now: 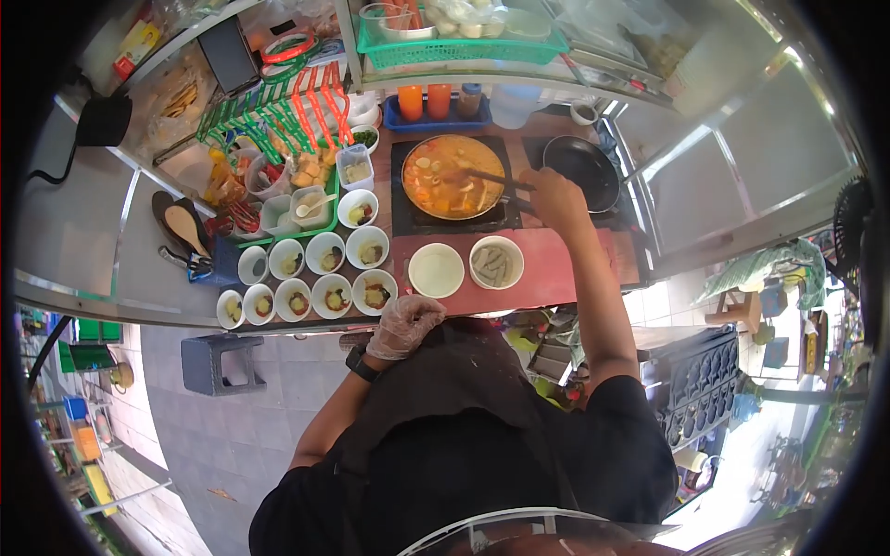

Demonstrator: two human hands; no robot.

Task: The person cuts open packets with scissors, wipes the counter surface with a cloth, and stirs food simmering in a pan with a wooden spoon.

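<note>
My right hand is closed round the handle of a dark spatula. The spatula's far end dips into an orange soup with chunks, in a round pan on a black stove. My left hand, in a clear plastic glove, is curled at the counter's front edge; what it holds, if anything, is hidden. Just beyond it stand a white bowl of pale contents and a white bowl of greyish pieces, both on a red mat.
Several white cups with small portions stand in rows at the left. An empty black frying pan sits right of the soup. Behind are orange bottles in a blue tray. A green basket hangs over the counter.
</note>
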